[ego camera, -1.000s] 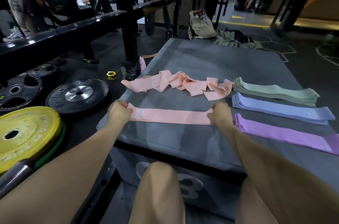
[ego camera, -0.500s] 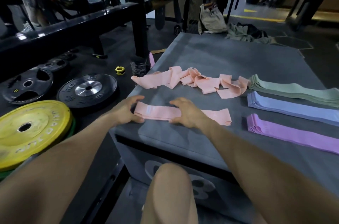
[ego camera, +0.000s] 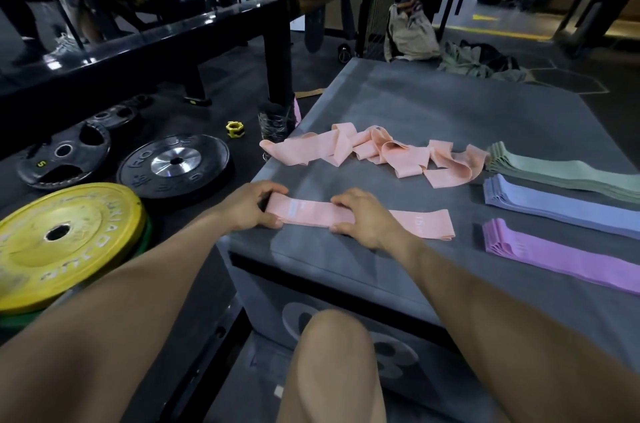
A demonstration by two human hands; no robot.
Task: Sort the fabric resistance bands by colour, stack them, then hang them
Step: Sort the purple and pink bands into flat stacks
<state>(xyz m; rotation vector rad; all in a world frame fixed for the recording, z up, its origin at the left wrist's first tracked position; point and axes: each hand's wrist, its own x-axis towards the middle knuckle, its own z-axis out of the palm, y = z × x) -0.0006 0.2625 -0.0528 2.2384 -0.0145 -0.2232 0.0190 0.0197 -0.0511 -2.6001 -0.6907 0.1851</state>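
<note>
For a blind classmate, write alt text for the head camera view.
Both hands, left hand and right hand, press a flat pink band on a grey box; tangled pink bands lie behind, green stack, blue stack, purple stack rightward.

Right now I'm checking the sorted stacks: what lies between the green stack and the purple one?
In the head view, the blue stack lies between the green stack and the purple stack, apart from both.

Dim, soft focus (edges warped)

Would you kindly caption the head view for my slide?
Both hands, left hand and right hand, flatten a pink band beside sorted stacks.
</note>
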